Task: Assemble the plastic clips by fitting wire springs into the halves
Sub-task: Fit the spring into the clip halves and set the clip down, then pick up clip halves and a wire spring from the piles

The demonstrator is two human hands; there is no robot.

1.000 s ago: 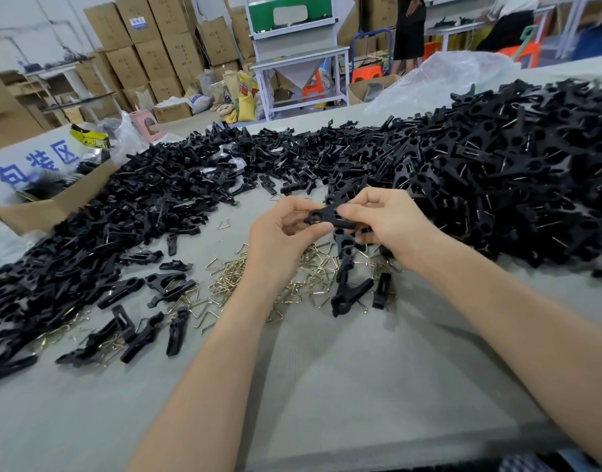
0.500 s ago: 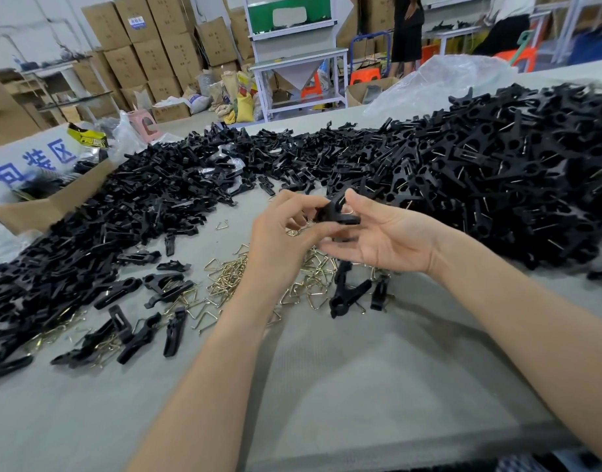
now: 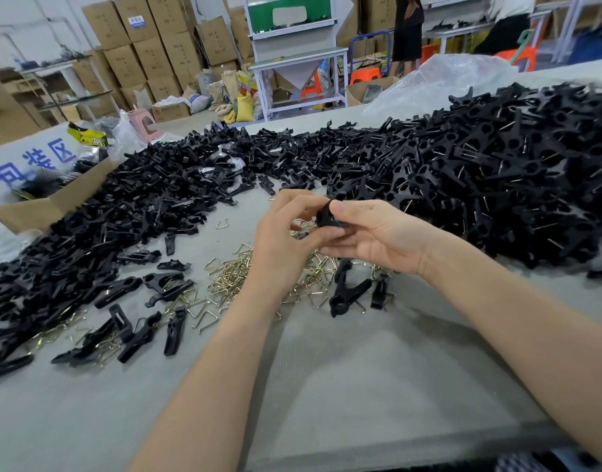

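Turning the black plastic clip (image 3: pixel 328 215) end-on since a second ago. Right hand (image 3: pixel 378 235) has uncurled and pinches it under the thumb, left hand (image 3: pixel 286 233) pinches the other side, above the wire springs (image 3: pixel 230 284). Likely seating the spring, though I can't see it.

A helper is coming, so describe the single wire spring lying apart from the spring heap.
On the grey table, find the left pile of black clip halves. Just off its right edge, left of the left hand, lies the single wire spring. Unlike the heaped springs nearer, it sits alone on bare cloth.
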